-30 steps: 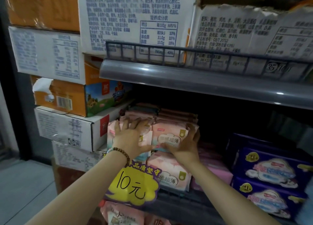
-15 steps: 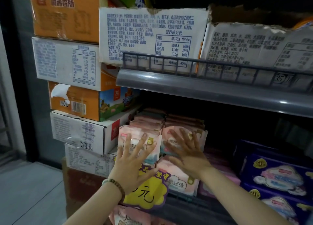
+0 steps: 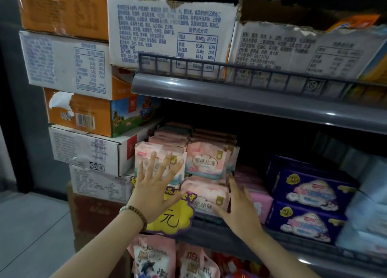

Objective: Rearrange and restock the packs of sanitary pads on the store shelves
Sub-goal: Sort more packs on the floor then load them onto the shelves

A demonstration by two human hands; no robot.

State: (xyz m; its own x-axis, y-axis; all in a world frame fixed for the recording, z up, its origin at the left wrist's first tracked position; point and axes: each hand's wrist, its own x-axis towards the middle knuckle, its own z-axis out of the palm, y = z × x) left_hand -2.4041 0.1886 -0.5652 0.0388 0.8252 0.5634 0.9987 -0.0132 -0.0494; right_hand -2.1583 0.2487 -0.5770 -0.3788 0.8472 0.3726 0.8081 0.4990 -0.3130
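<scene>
Pink packs of sanitary pads stand stacked at the left end of the middle shelf. My left hand [image 3: 156, 188] lies flat with spread fingers against the front of the upper left pink pack [image 3: 144, 155]. The upper right pink pack [image 3: 206, 162] stands free beside it. My right hand [image 3: 240, 206] has straight fingers along the right side of the lower right pink pack [image 3: 204, 191]. Neither hand grips anything. A beaded bracelet is on my left wrist.
A yellow price tag [image 3: 173, 218] hangs on the shelf edge under my left hand. Purple pad packs [image 3: 310, 194] fill the shelf's right. Lighter pink packs [image 3: 259, 202] sit between. Cartons [image 3: 83, 150] are stacked at left, a grey upper shelf [image 3: 251, 102] holds boxes, and snack bags [image 3: 155, 259] hang below.
My right hand has slid down from the front of the upper right pack to the right side of the lower pack. My left hand stays flat on the upper left pack.
</scene>
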